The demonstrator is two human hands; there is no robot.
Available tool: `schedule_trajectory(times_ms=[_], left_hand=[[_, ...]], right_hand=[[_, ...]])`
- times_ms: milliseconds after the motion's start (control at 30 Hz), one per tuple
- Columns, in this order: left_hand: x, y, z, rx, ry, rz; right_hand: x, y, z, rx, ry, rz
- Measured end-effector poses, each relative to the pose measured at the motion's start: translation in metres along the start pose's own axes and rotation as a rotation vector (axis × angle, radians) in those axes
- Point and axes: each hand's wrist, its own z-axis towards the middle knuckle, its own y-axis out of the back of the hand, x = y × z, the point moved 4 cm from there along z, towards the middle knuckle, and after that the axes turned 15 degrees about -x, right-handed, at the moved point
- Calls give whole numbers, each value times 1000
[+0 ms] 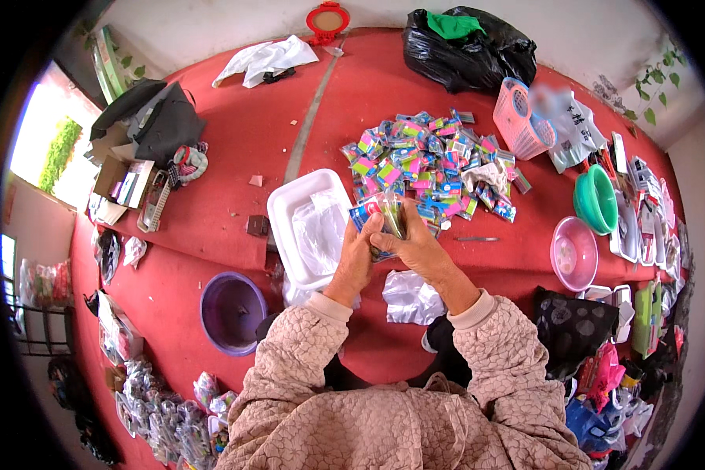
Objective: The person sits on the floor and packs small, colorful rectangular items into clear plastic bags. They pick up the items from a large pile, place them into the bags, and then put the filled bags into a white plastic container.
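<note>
Both hands meet at the centre of the head view, above the red floor covering [211, 235] on which the person sits. The left hand [354, 262] and the right hand [419, 249] are closed together around a small clear plastic packet with colourful items inside [382, 218], the fingers [395, 239] of the right hand curled over its lower edge and the left hand supporting it from the side; neither hand is free. The packet is held in the air just in front of the heap of small multicoloured packaged items [431, 160], which lies spread on the floor beyond the hands. Immediately left of the hands sits a white rectangular foam tray [290, 207] with a crumpled clear plastic bag [321, 231] in it, and a second crumpled white plastic bag [411, 298] lies on the floor below the right wrist. A purple round plastic basin [231, 313] stands further left, a pink plastic basket [517, 117], a green bowl [595, 200] and a pink bowl [573, 252] to the right. Judgement: the step in hand appears to be filling or closing one packet (its opening is hidden by the fingers, so which of the two cannot be told). The next move would call for a firm pinch on the packet's mouth while one hand lets go, since loose contents could spill.
</note>
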Motion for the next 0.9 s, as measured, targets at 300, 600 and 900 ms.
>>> schedule_trajectory(times_ms=[300, 600, 900], left_hand=[[4, 6, -1, 0, 73, -188], [11, 11, -1, 56, 71, -102], [11, 23, -2, -86, 110, -140]], right_hand=[[-12, -14, -5, -53, 233, -160], [-14, -5, 1, -24, -80, 4], [-34, -13, -1, 60, 227, -267]])
